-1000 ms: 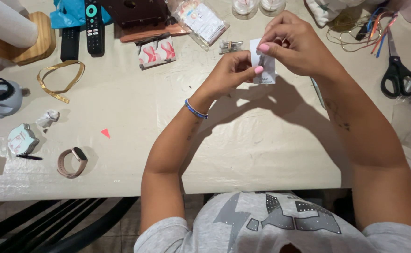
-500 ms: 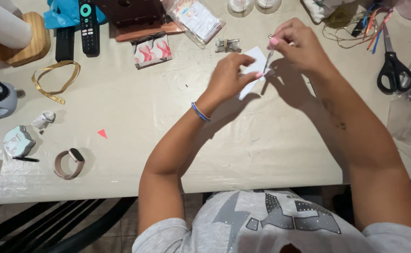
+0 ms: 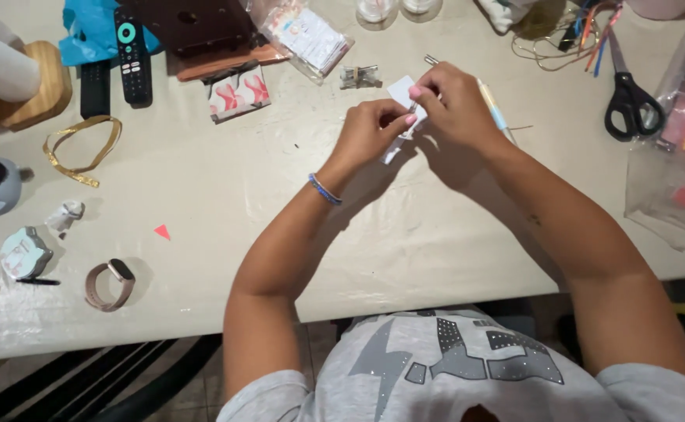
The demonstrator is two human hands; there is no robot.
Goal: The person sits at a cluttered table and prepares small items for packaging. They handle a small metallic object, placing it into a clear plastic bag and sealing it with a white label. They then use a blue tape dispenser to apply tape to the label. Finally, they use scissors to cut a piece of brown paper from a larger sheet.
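My left hand (image 3: 370,133) and my right hand (image 3: 456,105) meet in the upper middle of the frame, just above the pale table (image 3: 280,211), and between them they hold a small white piece of paper (image 3: 399,92). Both are closed down to a pinch: the left one grips the paper's lower part with thumb and forefinger, the right one nips its top edge with curled fingers, pink nails showing. The paper is lifted a little off the table and mostly hidden by my fingers, so I cannot tell how it is folded. A blue beaded bracelet (image 3: 324,190) sits on my left wrist. Just left of the paper lies a small metal clip (image 3: 360,76), and above that a clear bag of cards (image 3: 307,37). Black scissors (image 3: 627,98) lie at the upper right, near a clear plastic bag (image 3: 674,180) with coloured bits inside. At the upper left are a black remote (image 3: 132,55), a gold ribbon loop (image 3: 81,148) and a small red-and-white packet (image 3: 237,92). A tiny red paper triangle (image 3: 162,231) and a watch with a brownish strap (image 3: 110,284) lie at the lower left.
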